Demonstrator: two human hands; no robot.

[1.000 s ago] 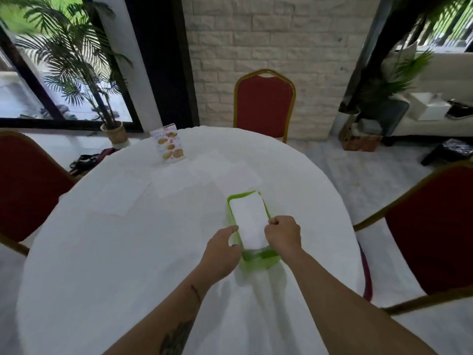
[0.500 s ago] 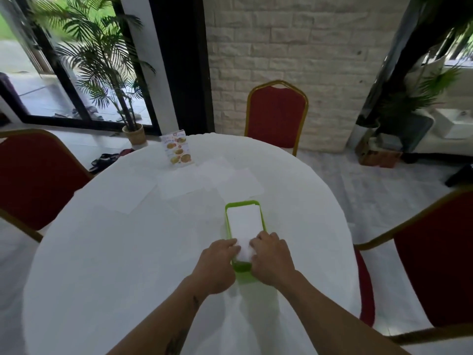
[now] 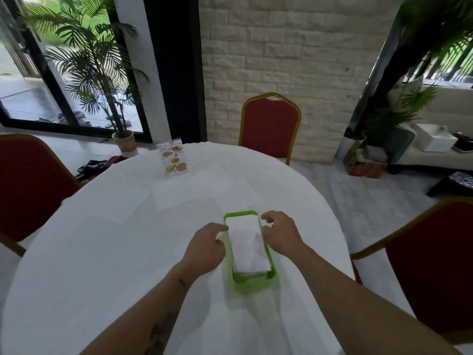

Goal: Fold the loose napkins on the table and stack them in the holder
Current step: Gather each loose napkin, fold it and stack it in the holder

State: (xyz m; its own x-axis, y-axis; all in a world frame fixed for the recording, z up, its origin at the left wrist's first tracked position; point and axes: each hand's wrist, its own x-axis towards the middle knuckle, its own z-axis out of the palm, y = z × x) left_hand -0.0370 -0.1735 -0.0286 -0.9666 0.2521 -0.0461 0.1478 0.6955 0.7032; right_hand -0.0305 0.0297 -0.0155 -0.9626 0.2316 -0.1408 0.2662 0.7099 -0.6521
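loose napkins (image 3: 128, 201) lay flat on table (image 3: 76, 278), far side | left hand (image 3: 204, 249) beside holder (image 3: 252, 280), fingers apart, empty | folded napkin (image 3: 247, 243) sat inside holder | right hand (image 3: 281, 233) flanked it, fingers spread, empty

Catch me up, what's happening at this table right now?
A person is filling a green plastic napkin holder on a round white-clothed table. A stack of folded white napkins already lies inside it. The left hand and right hand sit on either side of the holder, at its rim, with neither gripping a napkin. Several loose unfolded white napkins lie spread flat farther back, near a small printed menu card, so folding is not finished.
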